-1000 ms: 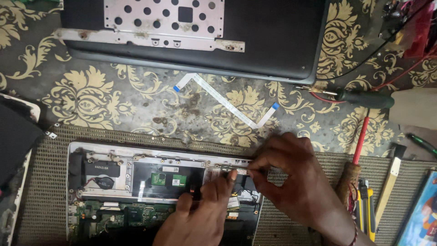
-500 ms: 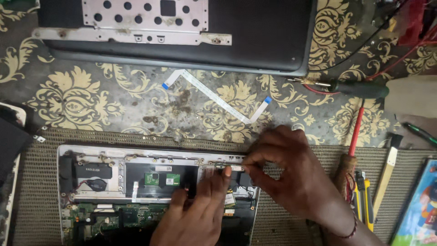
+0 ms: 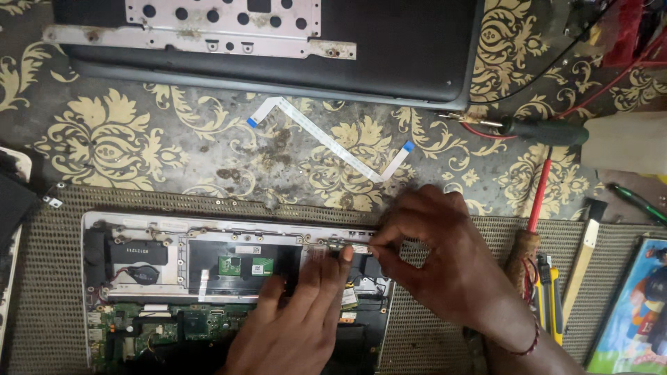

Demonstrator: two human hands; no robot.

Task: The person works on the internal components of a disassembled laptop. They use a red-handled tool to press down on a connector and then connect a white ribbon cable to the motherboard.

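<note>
Below my head camera, on a woven mat [image 3: 431, 326] at the bottom of the view, lies an opened laptop base [image 3: 229, 285], its long axis running left to right across the frame, the bare silver frame edge toward the top of the view and the green circuit board [image 3: 174, 326] toward me. My left hand [image 3: 292, 326] rests flat over the right half of the base, fingers loosely together and pointing up and to the right, the index fingertip pressed down on the frame near the right hinge corner. My right hand [image 3: 445, 264] comes in from the lower right — thumb and forefinger pinched together on some small part at that same corner, just beside the left fingertip; I cannot tell what the part is. A dark speaker module [image 3: 135, 253] and a round coin cell sit in the left end of the base. Beyond the mat, on the patterned cloth [image 3: 104, 139], a white ribbon cable [image 3: 326, 142] with blue ends lies diagonally, well apart from my hands. Farther up sits a dark laptop cover [image 3: 389, 48] bearing a perforated metal plate [image 3: 222, 14]. A red-shafted screwdriver [image 3: 535, 215] lies to the right, pointing up.
</note>
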